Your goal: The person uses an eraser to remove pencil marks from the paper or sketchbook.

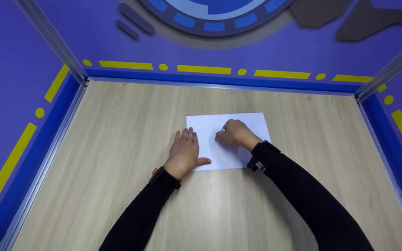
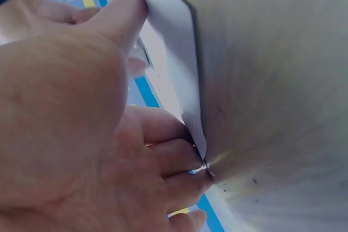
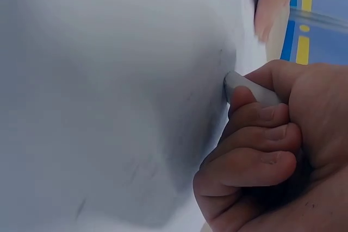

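Note:
A white sheet of paper lies on the wooden table. My left hand rests flat across its left edge, fingers extended and thumb spread out over the sheet. Over the middle of the paper, my right hand grips a small white eraser in its curled fingers. The eraser's darkened end touches the sheet; most of its body is hidden inside the hand. Faint grey pencil marks and smudges show on the paper in the right wrist view.
Pale wood tabletop surrounds the sheet. Blue-purple panels with yellow dashes stand at the back and both sides, with metal rails along their foot. Both forearms wear black sleeves and wrist straps.

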`<action>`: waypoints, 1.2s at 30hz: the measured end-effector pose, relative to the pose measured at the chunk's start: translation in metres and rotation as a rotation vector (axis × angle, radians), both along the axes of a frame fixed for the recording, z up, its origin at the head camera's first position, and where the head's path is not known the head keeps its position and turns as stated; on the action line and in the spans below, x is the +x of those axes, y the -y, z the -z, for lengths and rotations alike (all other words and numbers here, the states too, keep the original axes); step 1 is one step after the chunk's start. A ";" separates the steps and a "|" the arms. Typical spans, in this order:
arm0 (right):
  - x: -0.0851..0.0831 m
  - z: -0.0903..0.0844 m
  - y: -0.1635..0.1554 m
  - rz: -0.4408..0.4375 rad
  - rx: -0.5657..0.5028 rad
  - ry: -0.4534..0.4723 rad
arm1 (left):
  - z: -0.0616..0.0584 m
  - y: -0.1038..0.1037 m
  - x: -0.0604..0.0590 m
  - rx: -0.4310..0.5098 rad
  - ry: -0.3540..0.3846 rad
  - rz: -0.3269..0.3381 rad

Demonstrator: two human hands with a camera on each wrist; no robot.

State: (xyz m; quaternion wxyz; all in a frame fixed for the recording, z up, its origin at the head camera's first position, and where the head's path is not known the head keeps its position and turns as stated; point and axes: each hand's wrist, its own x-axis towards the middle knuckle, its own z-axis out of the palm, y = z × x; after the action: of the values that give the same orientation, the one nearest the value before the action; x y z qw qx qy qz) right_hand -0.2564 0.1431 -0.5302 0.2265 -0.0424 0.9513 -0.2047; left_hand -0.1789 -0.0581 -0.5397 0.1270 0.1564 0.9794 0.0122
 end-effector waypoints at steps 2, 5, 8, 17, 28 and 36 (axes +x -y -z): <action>0.000 0.000 -0.015 0.015 -0.002 -0.005 | 0.000 0.000 0.000 0.001 -0.001 -0.001; 0.001 0.001 -0.038 0.031 -0.007 -0.018 | 0.000 0.001 -0.001 0.005 0.009 -0.006; 0.003 0.003 -0.062 0.051 -0.017 -0.032 | -0.001 0.002 -0.001 0.009 0.020 -0.005; 0.009 0.003 -0.122 0.148 0.021 -0.009 | -0.001 0.003 -0.001 -0.010 0.030 0.002; 0.017 0.003 -0.128 0.167 0.014 -0.012 | 0.000 0.001 0.001 0.007 0.033 0.007; 0.017 -0.003 -0.121 0.133 0.028 -0.030 | -0.002 -0.002 0.000 0.010 0.036 0.000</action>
State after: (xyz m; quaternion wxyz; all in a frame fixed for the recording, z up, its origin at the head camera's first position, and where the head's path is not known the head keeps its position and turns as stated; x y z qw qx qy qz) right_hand -0.2394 0.2637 -0.5275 0.1989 0.0209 0.9581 -0.2051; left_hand -0.1790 -0.0560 -0.5381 0.1437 0.1569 0.9769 0.0197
